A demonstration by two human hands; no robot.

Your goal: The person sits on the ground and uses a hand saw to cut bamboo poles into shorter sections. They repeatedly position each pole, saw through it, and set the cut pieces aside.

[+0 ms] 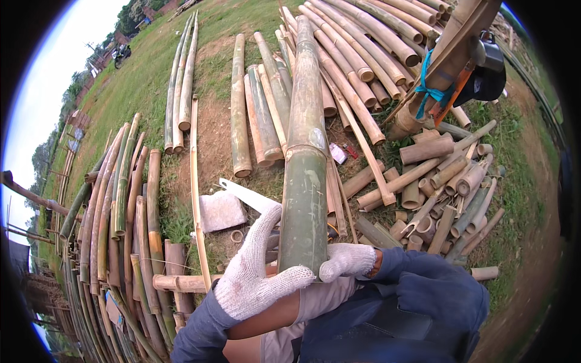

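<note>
A thick bamboo pole (304,199), green at its near end and paler farther off, runs from my lap straight away from me. My left hand (251,272), in a white knitted glove, cups the left side of that near end, thumb against the rim; the fingers underneath are partly hidden. On the other side, my right hand (348,261), gloved alike, grips the rim with its thumb, its other fingers out of sight. A pale flat blade (247,195) sticks out beyond my left fingers; the pole and hand hide its lower part, and I cannot tell whether anything holds it.
A whitish stone block (222,212) sits left of the pole. Long bamboo poles (357,60) are stacked at the far right, above a heap of short offcuts (445,187). More poles (124,199) lean at left. An upright post (433,78) carries a blue tie (428,91).
</note>
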